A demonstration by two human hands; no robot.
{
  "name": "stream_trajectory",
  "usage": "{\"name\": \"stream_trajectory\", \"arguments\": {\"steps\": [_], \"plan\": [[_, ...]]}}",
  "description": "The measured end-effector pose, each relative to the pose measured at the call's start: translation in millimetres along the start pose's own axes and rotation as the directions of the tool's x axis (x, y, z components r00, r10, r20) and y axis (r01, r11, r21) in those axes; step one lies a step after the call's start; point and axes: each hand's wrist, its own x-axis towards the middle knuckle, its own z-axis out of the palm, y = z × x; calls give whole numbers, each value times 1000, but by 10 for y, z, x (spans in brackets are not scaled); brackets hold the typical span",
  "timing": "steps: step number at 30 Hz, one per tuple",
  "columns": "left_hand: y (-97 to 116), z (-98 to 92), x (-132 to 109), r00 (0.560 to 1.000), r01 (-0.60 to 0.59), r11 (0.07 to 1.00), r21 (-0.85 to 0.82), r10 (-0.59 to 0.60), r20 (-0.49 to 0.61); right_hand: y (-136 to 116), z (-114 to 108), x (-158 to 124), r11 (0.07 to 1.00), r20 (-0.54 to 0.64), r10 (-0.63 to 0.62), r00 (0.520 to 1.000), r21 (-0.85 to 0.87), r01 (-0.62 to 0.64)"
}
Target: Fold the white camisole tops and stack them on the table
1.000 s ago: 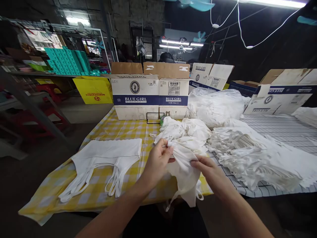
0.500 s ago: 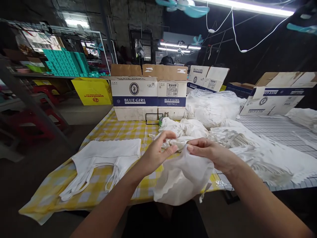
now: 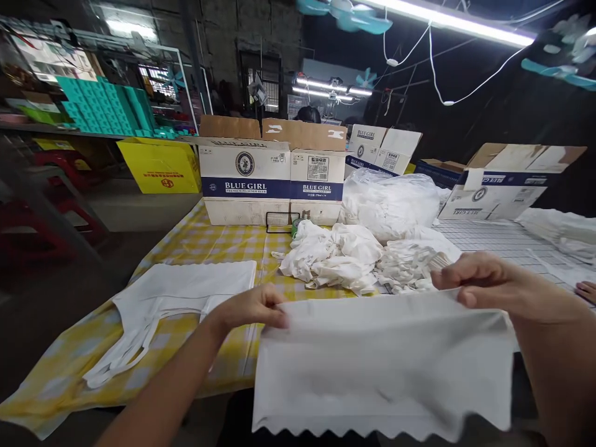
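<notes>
I hold a white cloth bag stretched flat above the tabletop edge, my left hand and right hand each pinching 1 top corner between thumb and fingers, beside the flat bag stack.

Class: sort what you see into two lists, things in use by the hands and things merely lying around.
In use: left hand, right hand, white cloth bag stretched between them.

Lying around: flat bag stack, crumpled bag heap, Blue Girl box, yellow checked tablecloth.

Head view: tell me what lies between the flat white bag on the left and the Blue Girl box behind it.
Only bare yellow checked tablecloth separates the flat bag from the Blue Girl box, as the head view shows.
</notes>
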Motion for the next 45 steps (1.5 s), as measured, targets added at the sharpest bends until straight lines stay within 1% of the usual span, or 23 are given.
{"name": "stream_trajectory", "arguments": {"steps": [3, 5, 9, 12, 13, 15, 17, 18, 19, 20, 22, 24, 26, 28, 30, 33, 35, 36, 38, 40, 41, 43, 45], "plan": [[156, -196, -219, 989, -74, 987, 142, 92, -119, 133, -22, -78, 985, 25, 163, 986, -64, -161], [269, -260, -321, 976, -114, 978, 177, 144, -166, 197, -3, -100, 979, 8, 199, 980, -54, -198], [324, -270, -384, 929, -245, 969, 25, 242, -281, 329, 43, -11, 978, -112, 187, 976, 115, -174], [221, -225, -303, 910, -247, 960, -134, 182, -373, 548, 104, 237, 961, -192, 250, 949, 170, -219], [176, -199, -254, 902, -235, 954, -186, 143, -408, 650, 144, 341, 959, -236, 272, 933, 144, -243], [88, -125, -134, 875, -226, 936, -271, 73, -478, 868, 273, 548, 956, -386, 282, 878, 37, -291], [15, -26, -6, 855, -230, 920, -316, 36, -517, 1046, 478, 710, 941, -529, 244, 813, -75, -331], [-13, 26, 52, 855, -228, 915, -332, 24, -519, 1100, 605, 763, 936, -545, 228, 807, -105, -335], [-32, 75, 103, 860, -220, 911, -348, 13, -510, 1124, 742, 794, 940, -508, 232, 829, -102, -325], [-42, 119, 146, 868, -210, 907, -366, 0, -497, 1117, 882, 805, 950, -424, 250, 870, -67, -305], [-30, 184, 208, 883, -189, 893, -407, -27, -469, 1023, 1140, 779, 960, -175, 278, 944, 67, -271], [18, 224, 246, 885, -191, 884, -426, -33, -465, 869, 1340, 725, 935, 5, 263, 965, 244, -256], [84, 255, 270, 876, -207, 886, -415, -21, -481, 721, 1472, 687, 873, 30, 264, 964, 419, -252], [144, 294, 286, 866, -217, 896, -388, -7, -499, 624, 1551, 686, 779, 5, 313, 950, 570, -260], [185, 347, 290, 864, -216, 906, -363, 4, -504, 581, 1586, 717, 677, 30, 356, 934, 681, -280], [216, 435, 261, 873, -209, 914, -346, 15, -488, 550, 1542, 777, 537, 47, 382, 923, 802, -262], [233, 490, 216, 882, -203, 919, -337, 22, -471, 506, 1436, 803, 525, -37, 399, 916, 828, -195], [243, 516, 188, 881, -204, 923, -326, 29, -472, 475, 1365, 809, 568, -97, 403, 910, 806, -165], [264, 574, 132, 869, -217, 932, -289, 49, -493, 407, 1211, 813, 727, -205, 380, 902, 670, -154], [280, 650, 90, 849, -235, 939, -251, 73, -523, 351, 1076, 812, 883, -288, 321, 902, 435, -176], [283, 695, 77, 838, -241, 942, -233, 82, -539, 331, 1025, 811, 934, -322, 289, 902, 301, -192], [278, 803, 68, 809, -250, 949, -191, 97, -579, 301, 958, 813, 969, -386, 240, 891, 44, -242], [260, 926, 78, 760, -248, 957, -152, 95, -642, 259, 924, 816, 934, -452, 214, 866, -166, -318]]}}
